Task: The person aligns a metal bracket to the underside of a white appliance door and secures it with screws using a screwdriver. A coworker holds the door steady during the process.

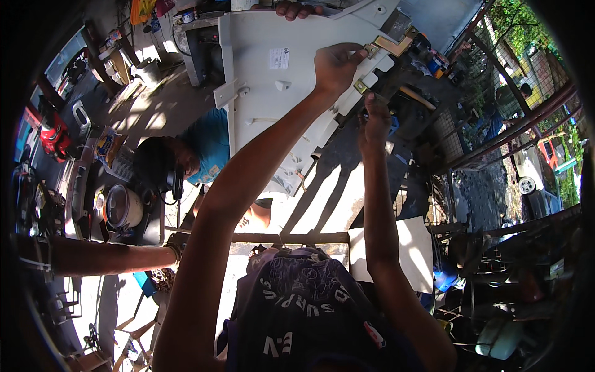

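A large light grey moulded panel (260, 87) with a white label (279, 58) stands tilted in front of me. My left hand (336, 69) reaches across it, thumb and fingers pinched on a small metal clip (371, 49) at its right edge. Beside that clip sits a brass-coloured metal bracket (394, 47). Lower on the same edge is a second metal clip (360, 85). Just below it, my right hand (375, 124) is closed with the thumb up; shadow hides what its fingers hold, if anything. Another person's hand (299, 10) grips the panel's top edge.
At the left, a person in a blue shirt (214, 146) bends close to the panel. Another person's forearm (111, 257) reaches in below. A round pot (124, 206) stands on the left-hand clutter. A pale board (396, 251) lies near my right forearm. Metal fencing (455, 133) runs along the right.
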The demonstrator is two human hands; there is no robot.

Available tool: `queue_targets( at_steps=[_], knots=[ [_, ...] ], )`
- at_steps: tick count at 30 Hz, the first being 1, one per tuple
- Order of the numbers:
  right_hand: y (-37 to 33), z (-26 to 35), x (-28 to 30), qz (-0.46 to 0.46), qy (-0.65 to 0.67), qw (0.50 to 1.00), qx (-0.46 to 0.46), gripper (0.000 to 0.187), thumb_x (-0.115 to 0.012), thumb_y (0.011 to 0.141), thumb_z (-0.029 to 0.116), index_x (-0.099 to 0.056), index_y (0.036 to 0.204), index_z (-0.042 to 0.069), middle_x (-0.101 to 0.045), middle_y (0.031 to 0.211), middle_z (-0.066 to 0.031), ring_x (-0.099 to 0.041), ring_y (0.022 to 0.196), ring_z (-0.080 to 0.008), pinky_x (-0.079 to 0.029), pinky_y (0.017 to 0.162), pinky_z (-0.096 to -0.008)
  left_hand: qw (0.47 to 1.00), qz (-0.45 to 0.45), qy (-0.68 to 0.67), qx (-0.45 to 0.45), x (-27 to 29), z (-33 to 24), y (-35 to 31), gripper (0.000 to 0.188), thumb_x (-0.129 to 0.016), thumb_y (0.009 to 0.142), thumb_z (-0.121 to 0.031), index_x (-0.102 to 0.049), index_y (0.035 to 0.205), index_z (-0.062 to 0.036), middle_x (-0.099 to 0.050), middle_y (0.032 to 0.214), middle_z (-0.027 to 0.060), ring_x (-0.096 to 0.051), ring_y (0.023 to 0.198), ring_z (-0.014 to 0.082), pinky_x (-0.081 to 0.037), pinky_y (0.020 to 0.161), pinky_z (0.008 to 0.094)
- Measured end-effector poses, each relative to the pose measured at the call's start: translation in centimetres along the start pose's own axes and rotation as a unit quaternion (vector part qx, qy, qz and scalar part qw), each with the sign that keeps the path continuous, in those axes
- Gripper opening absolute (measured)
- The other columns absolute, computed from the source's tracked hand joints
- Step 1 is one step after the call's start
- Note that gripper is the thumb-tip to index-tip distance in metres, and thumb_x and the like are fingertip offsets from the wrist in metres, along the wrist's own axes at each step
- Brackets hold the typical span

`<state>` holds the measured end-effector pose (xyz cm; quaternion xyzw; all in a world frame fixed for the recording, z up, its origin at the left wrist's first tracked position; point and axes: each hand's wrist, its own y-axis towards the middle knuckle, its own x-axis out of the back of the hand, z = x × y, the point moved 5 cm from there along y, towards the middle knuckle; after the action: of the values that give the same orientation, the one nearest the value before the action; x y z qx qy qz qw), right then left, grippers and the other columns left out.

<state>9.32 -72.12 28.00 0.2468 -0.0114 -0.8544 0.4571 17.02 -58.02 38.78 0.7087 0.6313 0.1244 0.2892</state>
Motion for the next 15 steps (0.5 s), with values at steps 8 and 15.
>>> queue_targets(
  at_steps=[8, 15],
  knots=[
    [-0.19, 0.14, -0.64, -0.013, 0.036, 0.999, -0.005, 0.016, -0.075, 0.088, 0.022, -0.070, 0.095, 0.008, -0.062, 0.087, 0.0048, -0.051, 0.080, -0.0073, -0.037, 0.071, -0.0254, 1.000, 0.000, 0.001, 0.015, 0.32, -0.60, -0.19, 0.021, -0.077, 0.085, -0.021, -0.077, 0.096, -0.0029, -0.035, 0.052, -0.0094, -0.025, 0.050, 0.0036, -0.019, 0.045, 0.0276],
    [-0.41, 0.06, -0.33, -0.006, 0.041, 0.999, -0.031, 0.015, -0.076, 0.088, 0.022, -0.070, 0.097, 0.012, -0.065, 0.090, 0.0076, -0.052, 0.081, -0.0050, -0.037, 0.070, -0.0262, 1.000, -0.001, -0.002, 0.023, 0.17, -0.56, -0.32, 0.021, -0.077, 0.085, -0.020, -0.077, 0.096, -0.0024, -0.034, 0.051, -0.0096, -0.024, 0.049, 0.0033, -0.018, 0.044, 0.0276]
  ],
)
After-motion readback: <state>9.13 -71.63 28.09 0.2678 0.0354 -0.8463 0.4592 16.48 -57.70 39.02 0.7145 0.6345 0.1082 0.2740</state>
